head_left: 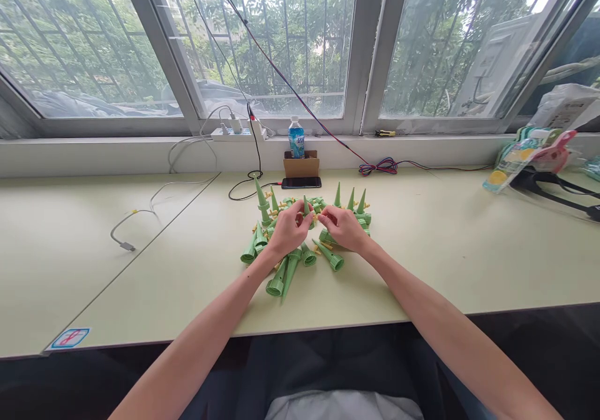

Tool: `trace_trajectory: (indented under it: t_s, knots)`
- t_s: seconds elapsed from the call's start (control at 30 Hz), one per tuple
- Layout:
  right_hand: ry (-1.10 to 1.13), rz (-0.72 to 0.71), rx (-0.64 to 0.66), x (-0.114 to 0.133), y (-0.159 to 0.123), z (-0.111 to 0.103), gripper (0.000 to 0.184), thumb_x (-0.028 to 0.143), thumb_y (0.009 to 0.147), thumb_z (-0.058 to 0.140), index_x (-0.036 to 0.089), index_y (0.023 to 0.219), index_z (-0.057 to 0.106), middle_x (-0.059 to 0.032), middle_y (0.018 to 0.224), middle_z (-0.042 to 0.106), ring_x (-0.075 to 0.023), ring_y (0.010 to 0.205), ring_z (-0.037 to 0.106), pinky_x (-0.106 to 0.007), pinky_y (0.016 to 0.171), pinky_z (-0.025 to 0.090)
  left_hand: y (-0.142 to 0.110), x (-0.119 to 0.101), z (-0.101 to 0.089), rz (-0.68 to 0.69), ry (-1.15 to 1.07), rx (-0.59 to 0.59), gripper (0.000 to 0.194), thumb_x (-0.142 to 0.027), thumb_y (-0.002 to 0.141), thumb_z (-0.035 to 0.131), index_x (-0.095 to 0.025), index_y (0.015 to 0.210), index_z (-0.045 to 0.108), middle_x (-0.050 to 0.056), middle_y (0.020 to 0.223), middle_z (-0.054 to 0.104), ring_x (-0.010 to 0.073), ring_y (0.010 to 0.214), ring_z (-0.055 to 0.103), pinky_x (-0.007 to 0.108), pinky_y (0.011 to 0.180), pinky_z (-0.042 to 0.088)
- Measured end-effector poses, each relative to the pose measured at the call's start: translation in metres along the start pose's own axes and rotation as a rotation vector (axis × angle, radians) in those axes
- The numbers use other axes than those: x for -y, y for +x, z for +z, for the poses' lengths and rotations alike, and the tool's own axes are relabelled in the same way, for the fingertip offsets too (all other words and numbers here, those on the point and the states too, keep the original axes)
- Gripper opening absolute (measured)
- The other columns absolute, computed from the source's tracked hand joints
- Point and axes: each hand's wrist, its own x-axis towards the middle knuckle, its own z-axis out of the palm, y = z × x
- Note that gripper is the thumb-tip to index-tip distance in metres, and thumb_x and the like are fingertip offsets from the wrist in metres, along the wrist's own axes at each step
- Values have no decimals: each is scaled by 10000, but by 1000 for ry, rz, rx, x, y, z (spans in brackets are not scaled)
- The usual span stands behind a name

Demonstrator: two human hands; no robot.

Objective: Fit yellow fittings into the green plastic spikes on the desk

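A pale tabletop (435,270) is set against a windowsill (117,157) at its far edge. Midway between its near and far edges, a loose cluster of green spikes (291,270) and small yellow fittings (317,247) is spread, with two bare hands placed over it. In the left hand (291,225), one green spike (306,206) is held point up, the thumb and fingers curled closed around it. On the right hand (344,225), the thumb and forefinger are drawn together, and a small yellow part (315,217) appears to be pinched at their tips, just beside the spike — the exact contact is hidden.

Three upright spikes (350,200) are grouped toward the right edge; a lying spike (334,260), its wide end open, is turned toward the near edge. By the far edge, a dark phone (301,183) is laid flat before a cardboard box (300,168), and a coiled cable (379,166) is left farther right.

The spike is judged to be light, stiff plastic, smooth enough to be turned by accident; it is best grasped around its broad collar rather than the tapering tip. The yellow part is probably light and easily dropped — a fingertip pinch on its body is suited to it.
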Motion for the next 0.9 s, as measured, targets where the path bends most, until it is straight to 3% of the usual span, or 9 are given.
trace_trajectory:
  t_s: [0.23, 0.9]
  knots:
    - [21, -16, 8, 1, 0, -1, 195, 339, 914, 493, 193, 791, 529, 9, 675, 571, -124, 590, 443, -255, 591, 347, 0, 0, 1, -5, -3, 0, 127, -312, 901, 532, -186, 891, 538, 14, 800, 602, 93, 555, 495, 209, 478, 389]
    - [-48, 23, 29, -1, 0, 0, 286, 330, 922, 443, 201, 667, 439, 30, 577, 433, -119, 550, 341, -253, 555, 279, -1, 2, 1, 30, 16, 17, 108, -304, 900, 515, -197, 891, 528, -16, 720, 514, 82, 515, 400, 203, 470, 370]
